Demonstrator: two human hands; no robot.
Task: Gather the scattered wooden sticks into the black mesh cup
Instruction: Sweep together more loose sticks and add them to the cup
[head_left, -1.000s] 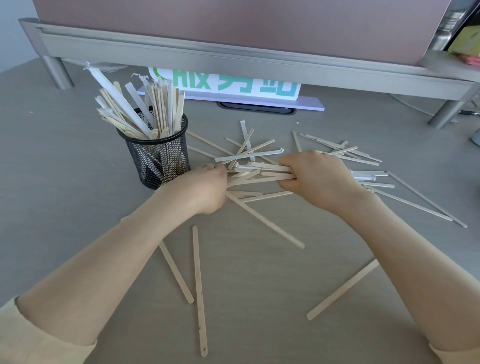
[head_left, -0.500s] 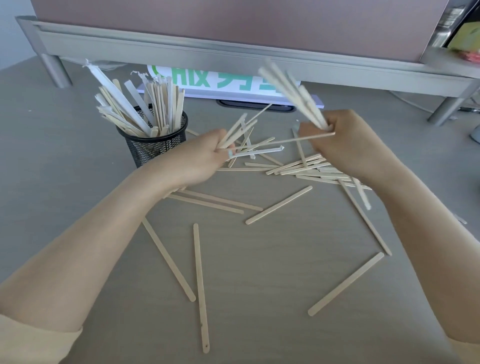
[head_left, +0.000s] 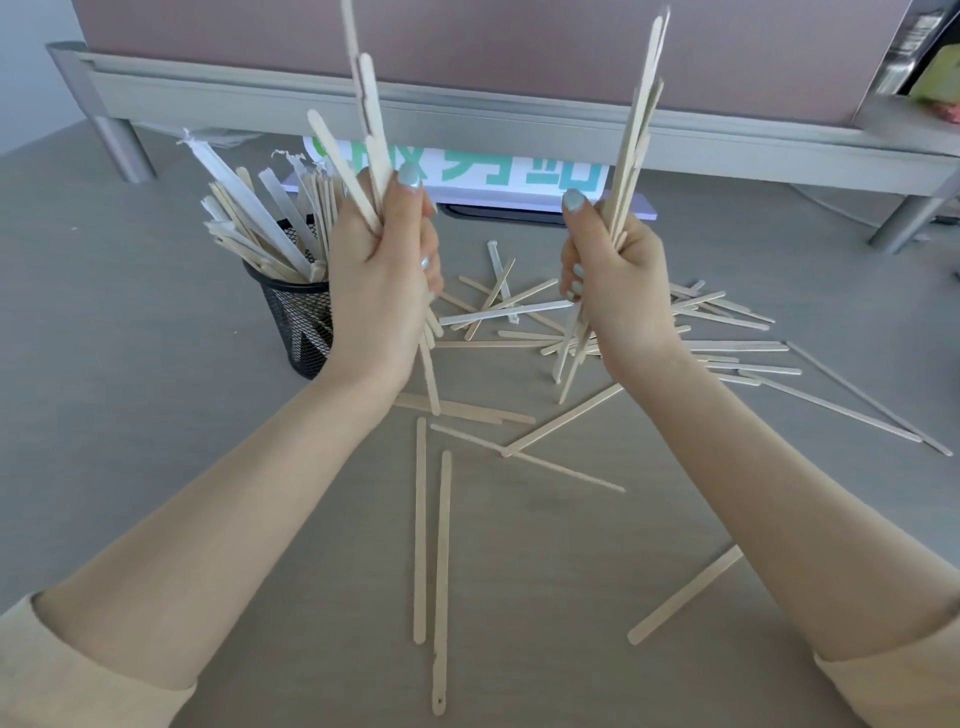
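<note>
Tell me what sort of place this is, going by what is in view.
Probably an office desk or service counter. A grey desktop carries a metal monitor riser, a printed sign sits under the riser, and a black mesh cup of the pen-holder kind stands on the desk.

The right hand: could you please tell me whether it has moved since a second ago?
Yes. The right hand has risen off the table, lifting its bundle of sticks upright against the grey shelf rail.
</note>
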